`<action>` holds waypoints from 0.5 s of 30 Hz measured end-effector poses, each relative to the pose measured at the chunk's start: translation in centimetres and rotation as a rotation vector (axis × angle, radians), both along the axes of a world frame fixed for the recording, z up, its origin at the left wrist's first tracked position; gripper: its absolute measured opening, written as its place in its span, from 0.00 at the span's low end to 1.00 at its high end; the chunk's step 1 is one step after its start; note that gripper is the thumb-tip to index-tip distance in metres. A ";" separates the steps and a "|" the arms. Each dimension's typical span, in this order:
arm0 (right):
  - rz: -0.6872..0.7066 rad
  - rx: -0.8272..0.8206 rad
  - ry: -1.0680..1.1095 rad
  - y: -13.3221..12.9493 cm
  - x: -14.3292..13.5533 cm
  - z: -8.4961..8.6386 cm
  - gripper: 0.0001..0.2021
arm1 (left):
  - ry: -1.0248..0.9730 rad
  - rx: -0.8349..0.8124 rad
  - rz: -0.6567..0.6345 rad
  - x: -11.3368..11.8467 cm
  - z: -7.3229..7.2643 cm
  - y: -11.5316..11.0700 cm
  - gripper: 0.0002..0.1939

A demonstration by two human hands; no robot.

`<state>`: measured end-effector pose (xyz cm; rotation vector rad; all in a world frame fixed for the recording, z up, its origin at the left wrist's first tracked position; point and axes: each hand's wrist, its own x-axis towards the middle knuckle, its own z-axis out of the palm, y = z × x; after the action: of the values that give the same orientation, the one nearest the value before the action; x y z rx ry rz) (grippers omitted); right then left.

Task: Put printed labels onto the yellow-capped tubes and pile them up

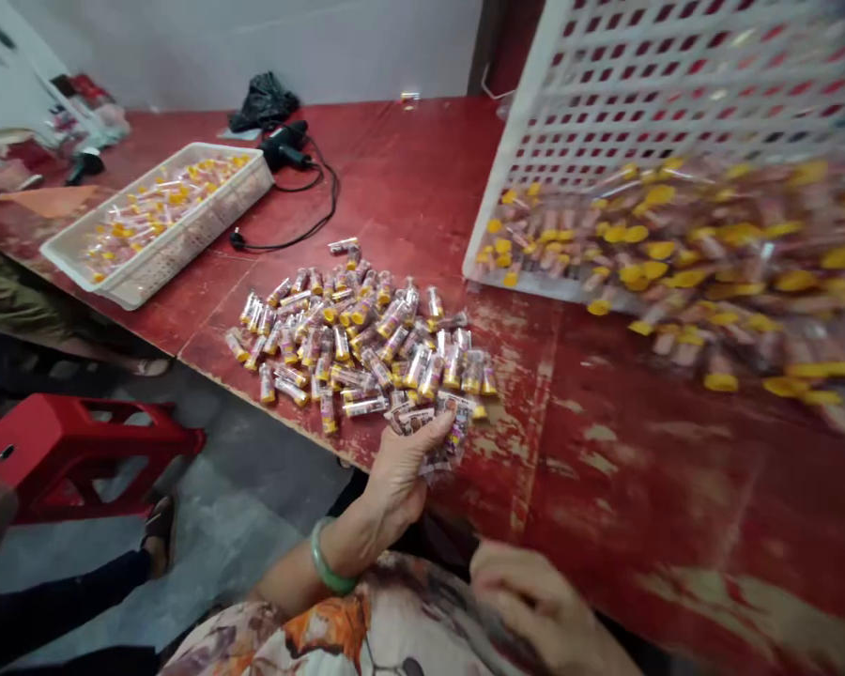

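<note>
My left hand [408, 465], with a green bangle at the wrist, pinches several small clear printed plastic sleeves [440, 451] at the near edge of the table. Just beyond it lies a heap of small clear-wrapped tubes [352, 329] with yellow ends. The sleeves touch or overlap the near side of this heap. My right hand [528, 596] is lower and to the right, in front of the table edge by my lap. Its fingers are curled closed and somewhat blurred; whether anything is inside them is hidden.
A large white perforated crate [514, 169] stands tilted at right, with many yellow-ended tubes [676, 253] spilling out. At left sits a white tray [183, 258] of similar pieces. Behind are a black corded heat gun or dryer [285, 145] and a black bag [264, 101]. A red stool [77, 451] and people's legs are at left.
</note>
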<state>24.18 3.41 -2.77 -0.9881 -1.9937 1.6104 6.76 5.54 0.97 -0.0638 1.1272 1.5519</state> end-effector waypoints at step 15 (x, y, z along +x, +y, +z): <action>-0.449 -0.132 0.242 2.3 -1.6 2.0 0.10 | 0.103 0.066 -0.290 0.3 -1.3 -3.2 0.23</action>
<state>22.54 5.69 -0.81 -1.1306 -1.3994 1.5337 7.09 2.34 -0.37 0.2177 1.1106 1.3428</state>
